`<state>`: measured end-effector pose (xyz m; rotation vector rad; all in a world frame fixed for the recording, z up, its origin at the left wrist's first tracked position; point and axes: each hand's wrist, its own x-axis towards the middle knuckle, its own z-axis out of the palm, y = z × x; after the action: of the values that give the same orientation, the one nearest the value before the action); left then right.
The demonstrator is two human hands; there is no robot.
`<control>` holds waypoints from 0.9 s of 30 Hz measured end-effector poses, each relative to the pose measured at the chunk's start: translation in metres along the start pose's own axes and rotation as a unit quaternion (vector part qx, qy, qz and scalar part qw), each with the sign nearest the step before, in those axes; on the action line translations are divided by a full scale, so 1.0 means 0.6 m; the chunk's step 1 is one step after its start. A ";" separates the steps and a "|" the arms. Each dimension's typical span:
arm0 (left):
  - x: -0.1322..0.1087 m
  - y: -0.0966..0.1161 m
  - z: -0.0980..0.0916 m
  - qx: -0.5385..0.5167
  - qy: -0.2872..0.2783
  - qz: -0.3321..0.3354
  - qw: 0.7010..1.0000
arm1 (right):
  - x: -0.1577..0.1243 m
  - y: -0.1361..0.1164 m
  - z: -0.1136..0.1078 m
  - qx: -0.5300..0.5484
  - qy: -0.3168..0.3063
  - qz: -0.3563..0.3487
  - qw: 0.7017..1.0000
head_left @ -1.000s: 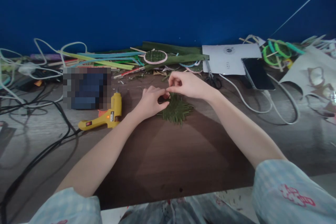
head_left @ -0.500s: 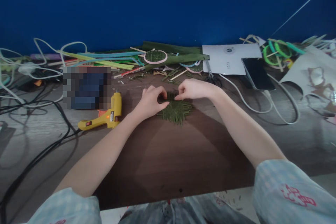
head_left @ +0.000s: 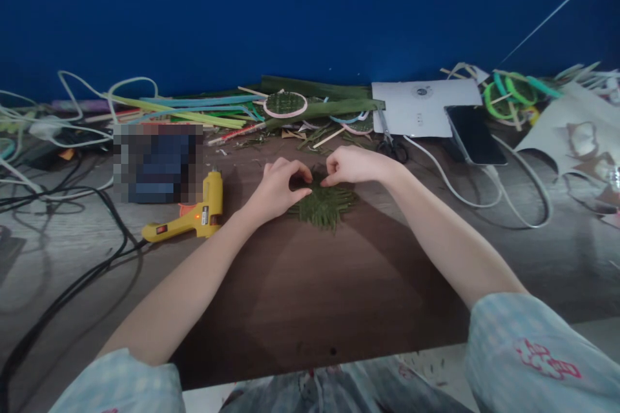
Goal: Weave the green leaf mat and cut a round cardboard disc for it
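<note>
On the table between my hands lies a small woven mat of green leaf strips [head_left: 325,206], its loose strip ends fanning out at the edges. My left hand [head_left: 281,186] is curled at its upper left, thumb and forefinger bent round the weave with a gap between them. At the upper right, my right hand [head_left: 351,166] is closed, with forefinger and thumb brought down onto the strips. Its fingers hide exactly which strip they pinch.
A yellow glue gun [head_left: 208,206] with a lit orange light lies left, beside a blurred dark object [head_left: 162,164]. Behind are leaf strips [head_left: 320,90], a round pink-rimmed woven piece [head_left: 285,104], scissors [head_left: 393,147], white paper [head_left: 411,103] and a phone [head_left: 477,135] on a white cable.
My left forefinger has shifted slightly over the weave, and my right hand has moved a touch to the left. The woven mat stays in place.
</note>
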<state>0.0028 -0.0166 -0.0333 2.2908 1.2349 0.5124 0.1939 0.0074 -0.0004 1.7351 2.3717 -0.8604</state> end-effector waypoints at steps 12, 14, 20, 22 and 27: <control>0.004 0.003 0.000 0.023 0.002 -0.011 1.000 | -0.007 0.000 -0.014 0.033 0.006 -0.029 0.999; 0.004 0.006 0.001 0.033 0.004 -0.011 0.999 | -0.009 -0.006 -0.016 0.055 0.014 -0.037 0.998; 0.008 0.004 0.010 0.073 0.016 -0.013 0.997 | -0.007 -0.028 -0.004 0.168 0.063 -0.110 0.978; 0.008 0.002 0.011 0.075 0.021 -0.018 0.997 | -0.006 -0.031 0.000 0.186 0.066 -0.131 0.971; 0.008 0.001 0.005 0.025 0.023 -0.010 0.999 | -0.005 -0.023 -0.003 0.164 0.094 -0.080 0.979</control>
<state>0.0070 -0.0137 -0.0349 2.3163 1.3058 0.5357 0.1830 0.0031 0.0074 1.8260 2.6468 -1.2236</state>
